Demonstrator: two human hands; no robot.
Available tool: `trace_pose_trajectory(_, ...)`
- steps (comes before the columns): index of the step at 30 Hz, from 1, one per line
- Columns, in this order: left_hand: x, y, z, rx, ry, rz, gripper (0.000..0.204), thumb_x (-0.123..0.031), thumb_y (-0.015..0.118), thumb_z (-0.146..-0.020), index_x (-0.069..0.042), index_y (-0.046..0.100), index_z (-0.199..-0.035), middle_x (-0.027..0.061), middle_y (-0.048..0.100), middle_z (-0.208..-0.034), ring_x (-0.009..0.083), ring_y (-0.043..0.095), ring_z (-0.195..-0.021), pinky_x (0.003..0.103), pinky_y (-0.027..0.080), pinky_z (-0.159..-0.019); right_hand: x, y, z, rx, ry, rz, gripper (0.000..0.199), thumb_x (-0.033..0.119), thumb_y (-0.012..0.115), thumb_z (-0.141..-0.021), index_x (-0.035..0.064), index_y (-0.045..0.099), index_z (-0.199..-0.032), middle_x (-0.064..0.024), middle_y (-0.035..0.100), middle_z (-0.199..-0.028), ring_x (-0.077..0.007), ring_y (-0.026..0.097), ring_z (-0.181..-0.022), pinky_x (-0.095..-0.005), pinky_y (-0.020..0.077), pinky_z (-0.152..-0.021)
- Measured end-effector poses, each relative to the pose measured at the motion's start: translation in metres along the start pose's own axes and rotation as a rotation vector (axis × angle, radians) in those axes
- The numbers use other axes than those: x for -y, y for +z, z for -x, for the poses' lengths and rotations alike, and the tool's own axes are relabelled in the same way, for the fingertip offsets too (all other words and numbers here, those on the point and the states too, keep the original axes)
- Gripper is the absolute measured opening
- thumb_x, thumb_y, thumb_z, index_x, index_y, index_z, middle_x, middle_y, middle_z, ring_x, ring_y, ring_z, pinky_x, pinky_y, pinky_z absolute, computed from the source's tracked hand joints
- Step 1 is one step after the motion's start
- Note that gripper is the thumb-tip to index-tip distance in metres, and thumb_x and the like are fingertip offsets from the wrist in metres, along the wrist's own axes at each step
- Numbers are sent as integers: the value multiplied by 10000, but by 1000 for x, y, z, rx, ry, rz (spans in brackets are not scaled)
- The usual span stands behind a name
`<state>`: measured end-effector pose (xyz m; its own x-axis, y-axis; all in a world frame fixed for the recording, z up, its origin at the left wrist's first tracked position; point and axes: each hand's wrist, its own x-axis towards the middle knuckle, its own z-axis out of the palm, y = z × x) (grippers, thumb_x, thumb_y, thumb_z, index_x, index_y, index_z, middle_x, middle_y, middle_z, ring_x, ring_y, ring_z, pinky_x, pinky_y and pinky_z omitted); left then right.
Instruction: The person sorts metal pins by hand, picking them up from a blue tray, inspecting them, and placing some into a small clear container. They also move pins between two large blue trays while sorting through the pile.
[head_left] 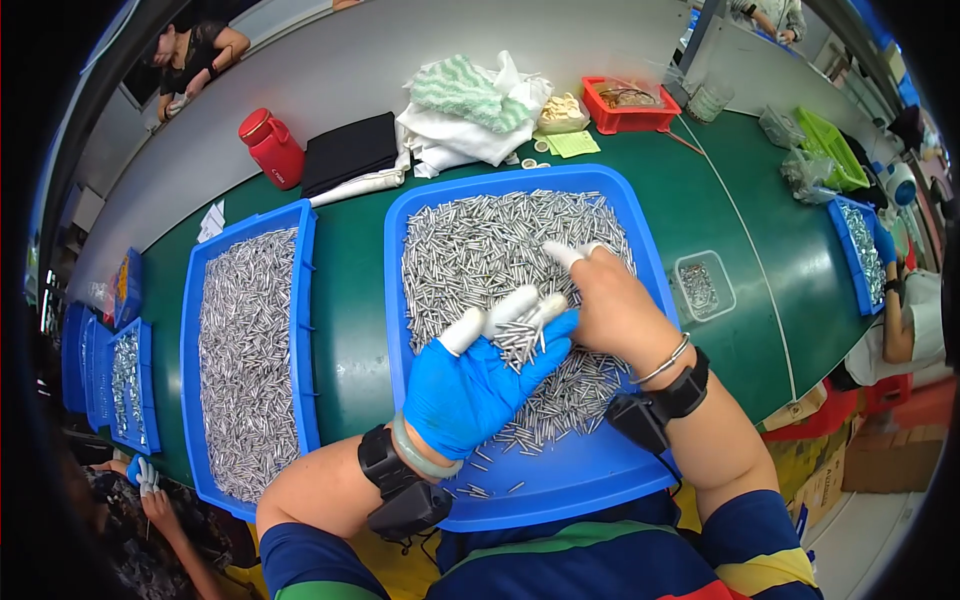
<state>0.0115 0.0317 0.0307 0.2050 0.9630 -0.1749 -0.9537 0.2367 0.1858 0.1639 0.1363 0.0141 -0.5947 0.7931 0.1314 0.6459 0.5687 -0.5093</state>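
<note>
Your gloved left hand [480, 385] cups a loose bunch of metal pins [520, 338] over the blue tray [560, 480] while your right hand [610, 305] pinches at them; tilt, and they risk spilling onto the counter [355, 330].

Table: we see a long green-topped workbench [350, 290].
Wall: a pale grey partition [330, 70] runs behind it.
Floor: light grey floor [860, 540], lower right.

brown cardboard boxes [850, 470] on floor at lower right; small yellow-green paper label [572, 144] on table beside red tray [628, 120]
</note>
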Motion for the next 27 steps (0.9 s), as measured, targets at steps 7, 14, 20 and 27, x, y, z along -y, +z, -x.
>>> trace_pose_trajectory(7, -30, 9, -4, 133, 171, -9, 464, -265, 363, -912, 39, 333, -1262, 226, 353, -1301, 341, 324, -1231, 427, 282, -1037, 45, 18, 19, 168, -322, 41, 563, 355, 713, -627, 47, 545, -1068, -138, 485, -859, -314, 502, -847, -392, 454, -714)
trace_pose_trajectory(14, -32, 11, -4, 84, 231, -60, 463, -246, 370, -906, 66, 335, -1246, 247, 347, -1295, 352, 336, -1220, 433, 281, -1034, 48, 27, 22, 293, -414, -25, 376, 255, 693, -670, 35, 575, -951, -147, 498, -872, -292, 523, -809, -390, 462, -693)
trace_pose_trajectory(20, -29, 9, -4, 34, 220, -111, 448, -237, 382, -906, 67, 347, -1233, 240, 379, -1270, 338, 320, -1234, 423, 271, -1045, 19, 18, 11, 240, -344, -306, 182, 77, 630, -709, 18, 571, -871, -163, 557, -855, -243, 552, -683, -315, 476, -562)
trace_pose_trajectory(27, -28, 10, -4, 14, 212, -82, 437, -226, 391, -901, 84, 360, -1208, 244, 401, -1241, 334, 350, -1212, 424, 290, -1036, 9, -1, -5, 398, 415, -1493, 117, 107, 539, -806, 21, 572, -878, -82, 572, -750, -165, 541, -574, -200, 385, -398)
